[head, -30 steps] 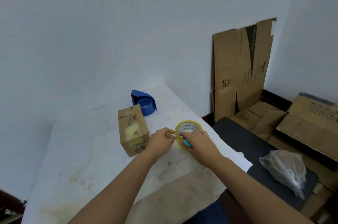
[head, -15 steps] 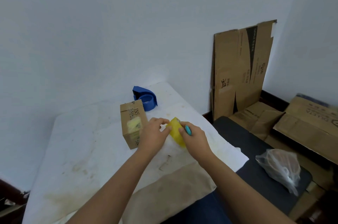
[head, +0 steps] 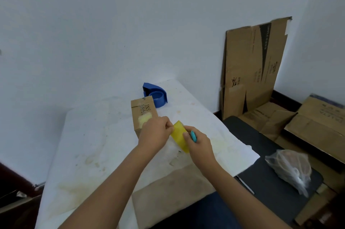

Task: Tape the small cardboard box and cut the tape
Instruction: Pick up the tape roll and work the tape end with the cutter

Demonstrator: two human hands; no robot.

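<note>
Left hand (head: pixel 155 132) pinched the tape end off the yellow roll (head: pixel 179 136); right hand (head: pixel 200 145) gripped roll plus teal cutter (head: pixel 193 136); box (head: pixel 142 114) sat at 11 o'clock; best to peel slowly and evenly.

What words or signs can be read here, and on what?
"INS": on the small box; the smaller print beside it is blurred.
Flat cardboard against the wall: vertical print and a small symbol, too blurred to read.
Floor boxes: print cut off and blurred.
Tape roll: no text visible.
</note>
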